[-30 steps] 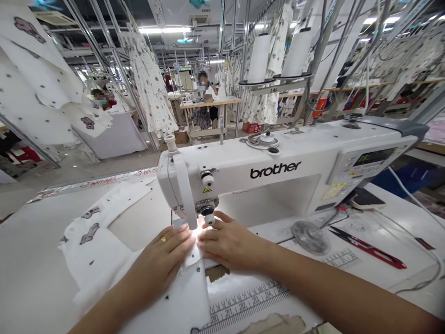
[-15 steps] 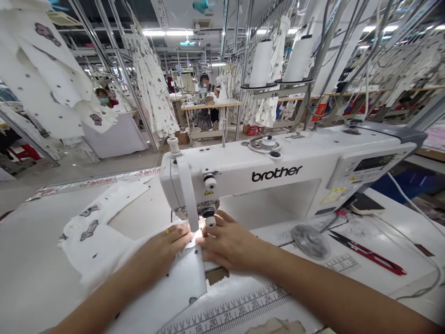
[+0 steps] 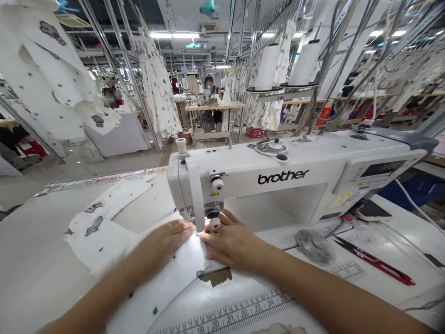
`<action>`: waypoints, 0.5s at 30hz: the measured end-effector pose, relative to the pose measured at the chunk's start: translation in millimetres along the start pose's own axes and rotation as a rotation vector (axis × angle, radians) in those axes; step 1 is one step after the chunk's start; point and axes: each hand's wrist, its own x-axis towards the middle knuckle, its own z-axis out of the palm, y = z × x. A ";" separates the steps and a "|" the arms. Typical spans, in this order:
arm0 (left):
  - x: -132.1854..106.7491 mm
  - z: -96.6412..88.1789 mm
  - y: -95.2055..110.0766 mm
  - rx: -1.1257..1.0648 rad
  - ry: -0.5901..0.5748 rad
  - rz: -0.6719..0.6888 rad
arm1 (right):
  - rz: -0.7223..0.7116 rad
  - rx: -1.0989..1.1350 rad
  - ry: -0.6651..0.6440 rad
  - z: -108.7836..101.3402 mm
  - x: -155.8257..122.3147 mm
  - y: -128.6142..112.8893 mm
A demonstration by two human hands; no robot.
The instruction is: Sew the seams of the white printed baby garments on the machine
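Note:
White printed fabric [image 3: 167,278] lies on the sewing machine bed, running under the needle area of a white Brother sewing machine [image 3: 243,162]. My left hand [image 3: 170,239], with a ring on one finger, rests flat on the fabric left of the needle, fingers stretched out. To the right of the needle, my right hand [image 3: 232,241] has its fingers spread around the lit presser area. Its fingertips touch the fabric edge, and some are hidden behind the machine's knob. The needle head partly covers the sewing point. More of the fabric, with grey animal prints, spreads to the left.
Red-handled thread snips [image 3: 378,262] and a clear round disc [image 3: 315,247] lie on the table at right. A printed ruler scale [image 3: 236,313] runs along the front. Two white thread cones [image 3: 267,67] stand behind. Hanging garments [image 3: 156,88] and people at other machines are beyond.
The fabric has shifted and turned under my hands; its near right edge now lies differently beside the brown patch. Both hands stay by the needle. The whole view has moved slightly.

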 end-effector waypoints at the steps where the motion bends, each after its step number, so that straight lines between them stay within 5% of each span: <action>1: 1.0 -0.1 -0.4 0.001 -0.008 -0.013 | 0.004 0.009 0.007 -0.7 0.2 0.6; 15: -0.3 -3.2 5.3 0.119 -0.013 -0.113 | -0.062 0.112 0.051 -5.2 2.6 8.2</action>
